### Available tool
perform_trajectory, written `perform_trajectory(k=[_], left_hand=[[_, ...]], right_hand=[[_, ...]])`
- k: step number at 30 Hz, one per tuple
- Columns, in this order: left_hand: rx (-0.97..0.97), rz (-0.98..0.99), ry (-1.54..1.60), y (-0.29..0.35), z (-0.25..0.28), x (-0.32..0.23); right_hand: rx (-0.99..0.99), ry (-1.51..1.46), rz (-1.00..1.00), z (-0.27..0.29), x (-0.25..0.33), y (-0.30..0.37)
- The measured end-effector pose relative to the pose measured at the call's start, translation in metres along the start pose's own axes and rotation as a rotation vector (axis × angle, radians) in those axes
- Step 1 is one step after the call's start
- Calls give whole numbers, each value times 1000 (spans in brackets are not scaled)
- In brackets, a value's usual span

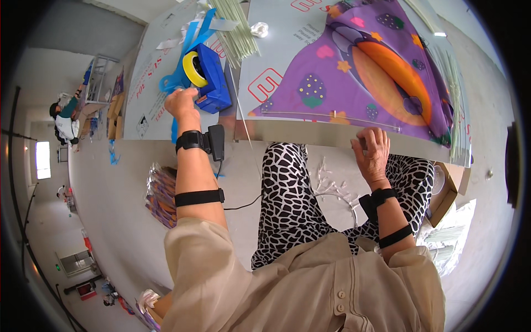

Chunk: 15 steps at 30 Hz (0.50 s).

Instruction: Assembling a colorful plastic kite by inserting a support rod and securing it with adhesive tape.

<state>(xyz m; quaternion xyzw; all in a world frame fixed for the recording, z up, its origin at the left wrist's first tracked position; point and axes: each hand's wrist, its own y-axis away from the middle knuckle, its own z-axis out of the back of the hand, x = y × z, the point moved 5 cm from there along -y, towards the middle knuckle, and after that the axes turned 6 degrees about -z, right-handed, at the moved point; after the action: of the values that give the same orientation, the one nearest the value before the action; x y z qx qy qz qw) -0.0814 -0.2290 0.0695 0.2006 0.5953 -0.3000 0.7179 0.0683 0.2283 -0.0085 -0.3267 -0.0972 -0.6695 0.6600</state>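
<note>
My left hand [182, 103] reaches to the blue tape dispenser [213, 77] with its yellow tape roll [192, 69], fingers touching its near end on the table [282, 61]. My right hand [371, 150] rests at the table's near edge, fingers curled on the lower border of a purple printed kite sheet [370, 61] with an orange oval. A thin clear rod [332, 117] lies along that border. Both wrists wear black straps.
A bundle of pale thin rods [235, 27] lies at the back of the table, blue strips [193, 33] beside it. A packet of purple sheets [161, 195] lies on the floor at left. A cardboard box [448, 188] stands right. A person sits far left [65, 119].
</note>
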Motion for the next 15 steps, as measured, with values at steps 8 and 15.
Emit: perform_trajectory(k=[8, 15], left_hand=[[13, 59, -8, 20, 24, 7], [20, 394, 202, 44, 27, 76]], right_hand=[[-2, 13, -4, -1, 2, -1], [3, 9, -3, -2, 2, -2]])
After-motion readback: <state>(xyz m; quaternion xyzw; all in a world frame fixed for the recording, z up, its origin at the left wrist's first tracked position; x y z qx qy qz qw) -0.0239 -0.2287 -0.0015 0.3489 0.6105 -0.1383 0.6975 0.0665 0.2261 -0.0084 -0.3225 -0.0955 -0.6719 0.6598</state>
